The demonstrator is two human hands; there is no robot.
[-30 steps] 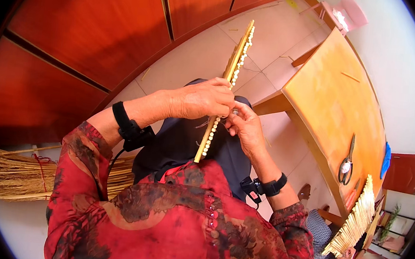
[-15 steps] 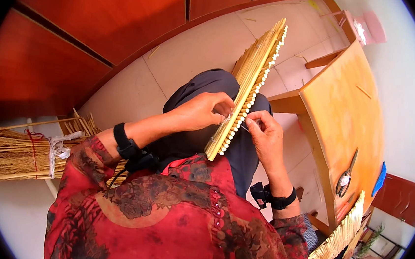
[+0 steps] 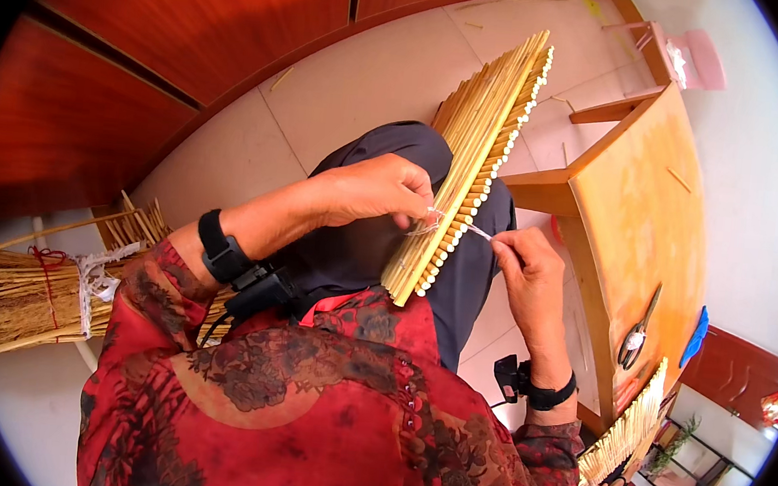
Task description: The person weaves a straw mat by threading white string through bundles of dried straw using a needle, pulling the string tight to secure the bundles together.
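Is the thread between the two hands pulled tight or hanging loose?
Mostly tight: the thread runs nearly straight from the straw mat to the right hand; a small loop sits by the left hand.

In the middle of the frame, the left hand (image 3: 377, 189) holds a flat mat of straw stalks (image 3: 472, 158) at its near edge. The mat stands tilted, running up toward the top. The right hand (image 3: 529, 276) sits just right of it – its fingers pinch a thin white thread (image 3: 451, 223) that goes across to the mat. At the right stands a wooden counter (image 3: 650, 220) with scissors (image 3: 636, 331) on it. A tied straw bundle (image 3: 19, 294) lies on the floor at the left.
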